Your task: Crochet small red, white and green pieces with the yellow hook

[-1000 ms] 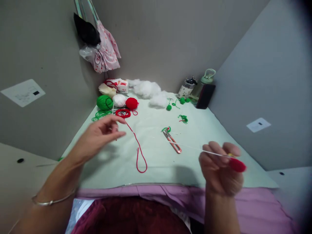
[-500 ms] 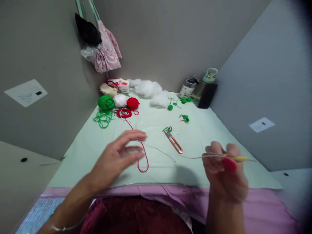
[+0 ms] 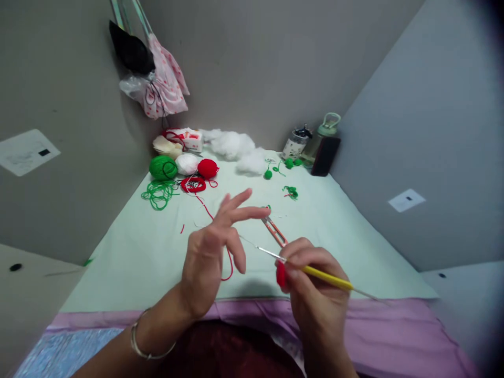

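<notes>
My right hand (image 3: 317, 270) grips a crochet hook (image 3: 328, 278) with a yellow handle, its silver tip pointing left. A small red crocheted piece (image 3: 281, 274) is pinched in the same fingers, just below the hook. From the hook's tip a thin pale strand of yarn (image 3: 248, 241) runs toward my left hand (image 3: 207, 262), whose fingers are spread apart. Whether the strand loops round a finger there is hard to see. Behind the left fingers lies a red yarn strand (image 3: 230, 265) on the table, partly hidden. Orange-handled thread snips (image 3: 275, 233) lie between the hands, their blade end partly covered by a fingertip.
Green (image 3: 163, 167), white (image 3: 187, 164) and red yarn balls (image 3: 208, 168) sit at the back left, beside white stuffing (image 3: 232, 145). Green crocheted scraps (image 3: 291, 192) lie on the right. A jar (image 3: 294, 146), bottle (image 3: 329, 123) and phone (image 3: 325, 156) stand at the back right.
My right hand has come left and nearer the left hand, with the hook and red piece. My left hand has turned and spread its fingers over the middle of the table.
</notes>
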Demonstrator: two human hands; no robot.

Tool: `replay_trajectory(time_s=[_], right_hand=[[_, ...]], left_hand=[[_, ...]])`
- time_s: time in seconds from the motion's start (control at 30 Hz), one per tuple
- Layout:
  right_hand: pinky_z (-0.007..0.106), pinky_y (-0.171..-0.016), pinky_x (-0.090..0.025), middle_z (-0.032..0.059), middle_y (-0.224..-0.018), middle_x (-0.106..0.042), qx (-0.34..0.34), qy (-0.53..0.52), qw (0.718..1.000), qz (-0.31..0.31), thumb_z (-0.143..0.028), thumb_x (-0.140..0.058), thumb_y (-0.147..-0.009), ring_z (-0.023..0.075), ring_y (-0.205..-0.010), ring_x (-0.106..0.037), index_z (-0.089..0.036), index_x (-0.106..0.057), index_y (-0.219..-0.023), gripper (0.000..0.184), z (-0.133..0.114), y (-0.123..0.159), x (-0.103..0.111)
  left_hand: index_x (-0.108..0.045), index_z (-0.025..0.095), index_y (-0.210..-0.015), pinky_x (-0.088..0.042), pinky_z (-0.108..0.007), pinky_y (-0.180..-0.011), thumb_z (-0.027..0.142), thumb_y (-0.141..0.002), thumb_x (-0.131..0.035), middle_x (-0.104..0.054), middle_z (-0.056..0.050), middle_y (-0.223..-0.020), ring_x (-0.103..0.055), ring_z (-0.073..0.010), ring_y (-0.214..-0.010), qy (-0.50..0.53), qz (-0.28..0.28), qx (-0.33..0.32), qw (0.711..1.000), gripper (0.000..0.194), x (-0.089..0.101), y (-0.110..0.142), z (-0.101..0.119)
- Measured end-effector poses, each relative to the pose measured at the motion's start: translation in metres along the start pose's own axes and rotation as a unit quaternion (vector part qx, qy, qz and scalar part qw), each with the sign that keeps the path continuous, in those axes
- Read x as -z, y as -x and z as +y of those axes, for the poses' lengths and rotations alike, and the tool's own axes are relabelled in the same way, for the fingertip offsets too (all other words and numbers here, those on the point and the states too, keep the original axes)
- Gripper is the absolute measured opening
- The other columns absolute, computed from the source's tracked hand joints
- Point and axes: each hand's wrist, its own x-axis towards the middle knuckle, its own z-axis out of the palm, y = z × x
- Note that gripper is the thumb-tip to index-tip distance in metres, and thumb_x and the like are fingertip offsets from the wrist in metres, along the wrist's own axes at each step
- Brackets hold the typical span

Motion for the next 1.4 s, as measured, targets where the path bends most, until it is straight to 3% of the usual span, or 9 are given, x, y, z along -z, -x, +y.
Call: replay_trajectory(time_s=[0.13, 0.27, 0.33, 0.43, 0.8, 0.97, 1.1, 1.2, 1.4], right_hand=[[0.030, -0.063, -0.053, 0.0000, -0.081, -0.070, 0.045, 0.084, 0.994, 0.051, -0.007, -0.072, -0.094, 0.0164, -0.074, -0.065, -0.028, -0.076, -0.096, 0.021, 0.007, -0.004, 0.001], [0.035, -0.077, -0.054, -0.0001, -0.086, -0.073, 0.068, 0.154, 0.984, 0.052, -0.007, -0.071, -0.095, 0.0182, -0.083, -0.067, -0.029, -0.076, -0.098, 0.023, 0.011, 0.000, -0.001], [0.035, -0.078, -0.054, -0.0002, -0.087, -0.074, 0.075, 0.164, 0.982, 0.049, -0.006, -0.072, -0.094, 0.0185, -0.085, -0.067, -0.029, -0.076, -0.099, 0.024, 0.012, 0.001, -0.001], [0.036, -0.081, -0.055, -0.0004, -0.088, -0.073, 0.068, 0.160, 0.984, 0.044, -0.007, -0.072, -0.094, 0.0182, -0.084, -0.066, -0.030, -0.076, -0.099, 0.024, 0.013, 0.001, -0.001], [0.032, -0.081, -0.060, 0.0024, -0.091, -0.075, 0.011, 0.118, 0.993, 0.009, -0.011, -0.075, -0.093, 0.0183, -0.089, -0.071, -0.028, -0.078, -0.097, 0.017, 0.019, -0.005, 0.005], [0.035, -0.086, -0.059, 0.0031, -0.092, -0.075, -0.006, 0.133, 0.990, -0.036, -0.016, -0.075, -0.094, 0.0188, -0.090, -0.070, -0.027, -0.080, -0.097, 0.013, 0.019, -0.007, 0.016], [0.031, -0.070, -0.059, 0.0022, -0.084, -0.075, -0.075, 0.070, 0.995, 0.002, -0.027, -0.083, -0.089, 0.0177, -0.076, -0.070, -0.026, -0.082, -0.092, 0.004, 0.023, -0.007, 0.017], [0.029, -0.061, -0.058, -0.0001, -0.074, -0.072, -0.133, -0.011, 0.990, 0.043, -0.037, -0.084, -0.088, 0.0150, -0.061, -0.066, -0.025, -0.082, -0.095, 0.015, 0.028, -0.006, 0.013], [0.030, -0.066, -0.059, 0.0012, -0.077, -0.073, -0.134, -0.026, 0.990, 0.036, -0.040, -0.079, -0.093, 0.0153, -0.065, -0.067, -0.025, -0.082, -0.101, 0.018, 0.030, -0.002, 0.012]], left_hand=[[-0.089, 0.032, -0.092, -0.020, -0.051, -0.129, 0.044, -0.079, -0.091, -0.076, -0.009, -0.133, -0.037, -0.0396, -0.154, -0.159, -0.053, 0.004, 0.986, 0.018, 0.009, 0.009, -0.017], [-0.083, 0.029, -0.120, -0.054, -0.036, -0.091, 0.028, -0.078, -0.093, -0.072, -0.005, -0.100, -0.067, -0.0231, -0.093, -0.071, -0.038, 0.144, 0.986, 0.043, 0.004, 0.016, -0.025], [-0.081, 0.027, -0.120, -0.053, -0.028, -0.066, 0.030, -0.078, -0.093, -0.066, 0.000, -0.088, -0.061, -0.0145, -0.069, -0.003, -0.023, 0.212, 0.977, 0.044, 0.001, 0.016, -0.024], [-0.079, 0.023, -0.122, -0.048, -0.024, -0.054, 0.028, -0.081, -0.091, -0.067, 0.001, -0.084, -0.060, -0.0101, -0.058, 0.062, -0.027, 0.248, 0.966, 0.043, -0.002, 0.015, -0.023], [-0.078, 0.016, -0.119, -0.058, -0.018, -0.067, 0.015, -0.086, -0.084, -0.073, -0.002, -0.086, -0.073, -0.0111, -0.072, 0.214, -0.004, 0.328, 0.920, 0.034, 0.000, 0.014, -0.025], [-0.078, 0.021, -0.126, -0.059, -0.021, -0.073, 0.012, -0.082, -0.088, -0.071, 0.001, -0.090, -0.074, -0.0110, -0.073, 0.197, -0.021, 0.306, 0.931, 0.046, -0.001, 0.013, -0.023], [-0.080, 0.020, -0.122, -0.055, -0.019, -0.068, 0.019, -0.087, -0.087, -0.071, 0.001, -0.078, -0.070, -0.0097, -0.069, 0.189, -0.029, 0.304, 0.933, 0.035, -0.002, 0.013, -0.026], [-0.080, 0.018, -0.123, -0.055, -0.020, -0.075, 0.020, -0.087, -0.086, -0.074, -0.002, -0.080, -0.071, -0.0107, -0.074, 0.191, -0.025, 0.318, 0.928, 0.036, -0.001, 0.014, -0.029], [-0.079, 0.021, -0.126, -0.053, -0.025, -0.082, 0.021, -0.085, -0.089, -0.074, 0.000, -0.083, -0.069, -0.0117, -0.079, 0.185, -0.016, 0.319, 0.929, 0.043, 0.003, 0.016, -0.030]])
